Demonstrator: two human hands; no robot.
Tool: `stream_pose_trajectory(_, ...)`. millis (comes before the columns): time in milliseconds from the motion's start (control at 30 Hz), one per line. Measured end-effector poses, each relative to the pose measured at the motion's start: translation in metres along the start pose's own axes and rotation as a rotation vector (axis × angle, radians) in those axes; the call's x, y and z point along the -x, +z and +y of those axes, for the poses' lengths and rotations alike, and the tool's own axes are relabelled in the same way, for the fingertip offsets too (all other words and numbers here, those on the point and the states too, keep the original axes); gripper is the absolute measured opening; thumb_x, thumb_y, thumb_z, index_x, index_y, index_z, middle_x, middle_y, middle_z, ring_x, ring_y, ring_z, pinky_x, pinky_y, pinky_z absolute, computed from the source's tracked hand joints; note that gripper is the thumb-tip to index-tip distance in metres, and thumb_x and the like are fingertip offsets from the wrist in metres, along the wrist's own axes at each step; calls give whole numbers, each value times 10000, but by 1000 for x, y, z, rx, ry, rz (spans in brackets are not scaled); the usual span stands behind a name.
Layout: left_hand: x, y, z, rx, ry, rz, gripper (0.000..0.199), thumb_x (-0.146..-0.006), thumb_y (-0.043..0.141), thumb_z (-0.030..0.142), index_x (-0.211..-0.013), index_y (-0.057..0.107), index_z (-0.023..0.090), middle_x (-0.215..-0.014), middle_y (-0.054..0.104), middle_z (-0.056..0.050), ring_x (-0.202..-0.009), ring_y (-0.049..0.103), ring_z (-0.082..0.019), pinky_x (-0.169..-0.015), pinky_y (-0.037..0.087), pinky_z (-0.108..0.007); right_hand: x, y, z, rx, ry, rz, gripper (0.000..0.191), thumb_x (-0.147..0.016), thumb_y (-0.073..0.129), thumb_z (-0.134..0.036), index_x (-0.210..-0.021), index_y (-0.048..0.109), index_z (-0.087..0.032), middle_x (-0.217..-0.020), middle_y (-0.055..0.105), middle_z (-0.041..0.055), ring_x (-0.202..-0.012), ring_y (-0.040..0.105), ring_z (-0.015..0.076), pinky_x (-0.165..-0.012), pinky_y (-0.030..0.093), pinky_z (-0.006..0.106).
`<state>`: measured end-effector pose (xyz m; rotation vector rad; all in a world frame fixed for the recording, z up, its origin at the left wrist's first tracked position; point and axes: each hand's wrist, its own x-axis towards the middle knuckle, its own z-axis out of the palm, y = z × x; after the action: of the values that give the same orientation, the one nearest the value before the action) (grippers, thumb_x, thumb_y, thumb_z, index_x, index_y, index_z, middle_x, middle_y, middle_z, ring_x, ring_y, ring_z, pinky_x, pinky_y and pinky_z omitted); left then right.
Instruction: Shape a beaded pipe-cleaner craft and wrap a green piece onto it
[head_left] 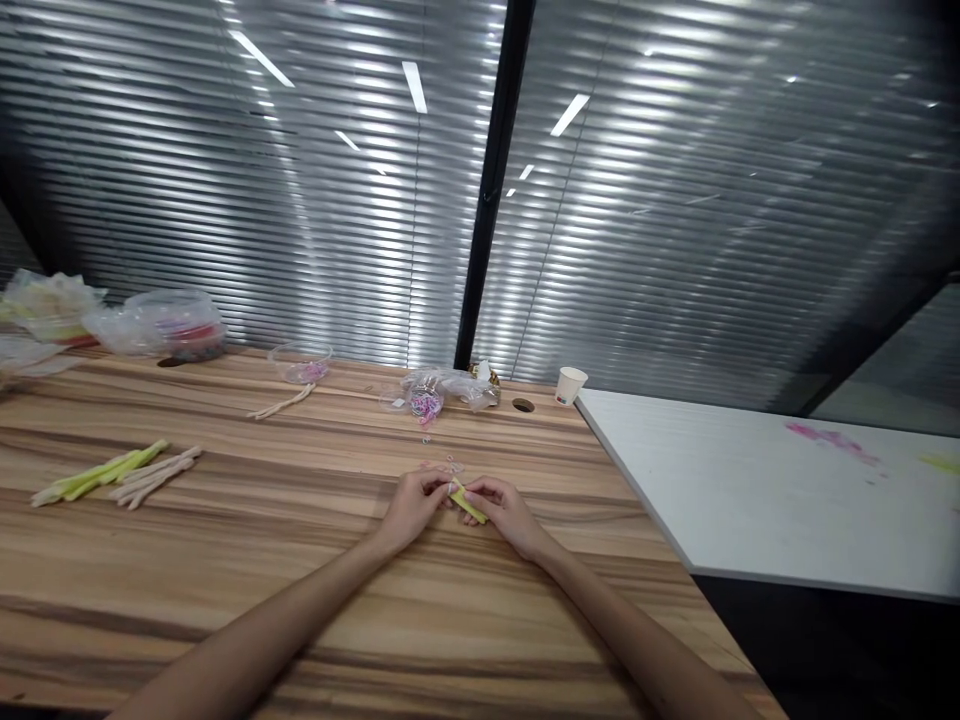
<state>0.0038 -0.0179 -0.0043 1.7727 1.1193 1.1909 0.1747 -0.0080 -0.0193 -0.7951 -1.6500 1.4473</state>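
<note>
Just above the table, my left hand (417,505) and my right hand (506,510) meet around a short yellow-green strip bundle (469,502). Both hands are closed, with thumbs and fingers pinching it. My left fingers grip its upper-left end, where a small whitish loop seems to sit; it is too small to name surely. The right fingers hold the bundle's middle and lower part. Several small pale loops (454,465), which look like elastic bands, lie right behind my fingertips.
Yellow-green bundles (101,472) and pale beige bundles (156,478) lie at the left. Along the back stand bagged containers (176,322), a clear tub (300,360), a container of pink-purple loops (426,402) and a paper cup (570,385). A white table (757,490) adjoins at right.
</note>
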Motion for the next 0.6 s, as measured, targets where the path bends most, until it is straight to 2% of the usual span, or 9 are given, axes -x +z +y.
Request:
stream_pose_trajectory(167, 0, -1, 0, -87, 51, 8, 194, -777, 510, 217, -724, 679, 137, -647, 626, -23, -605, 534, -122, -642, 416, -236, 0, 1, -1, 3, -8, 0, 273, -764, 596, -414, -818, 623, -147, -698, 614, 26, -603, 561, 130, -603, 466, 269)
stream_pose_trajectory(600, 0, -1, 5, -125, 78, 22, 213, -802, 495, 230, -714, 672, 150, -655, 651, -22, -669, 563, -144, -716, 418, -259, 0, 0, 1, 41, -24, -14, 291, -786, 566, -428, -841, 620, -148, -699, 608, 25, -584, 556, 117, -585, 468, 255)
